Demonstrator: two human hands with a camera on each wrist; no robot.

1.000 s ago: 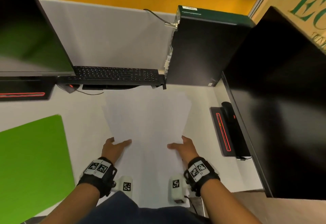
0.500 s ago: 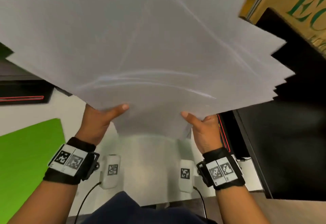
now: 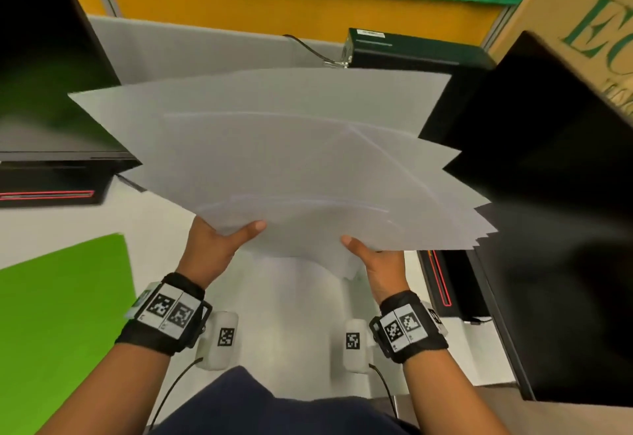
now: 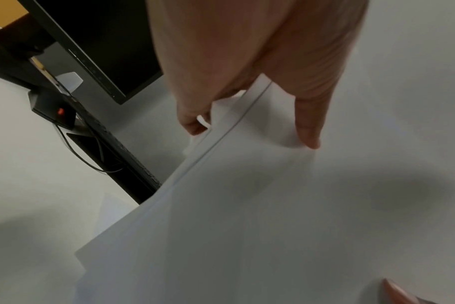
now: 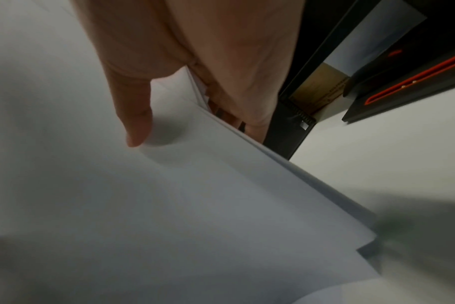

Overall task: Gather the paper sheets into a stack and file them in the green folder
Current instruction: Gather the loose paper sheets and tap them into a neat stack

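Both hands — left hand (image 3: 212, 249) and right hand (image 3: 380, 263) — pinch the fanned paper sheets (image 3: 291, 160) above the desk (image 3: 291, 314); the green folder (image 3: 58, 314) lies left, apparently closed.

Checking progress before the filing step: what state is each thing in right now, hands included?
paper sheets: lifted off the desk, fanned out, edges not squared.
left hand: grips the sheets' near edge, thumb on top.
right hand: grips the near edge likewise.
green folder: flat on the desk at left, closed, untouched.
left monitor: screen dark.
right monitor: screen dark.
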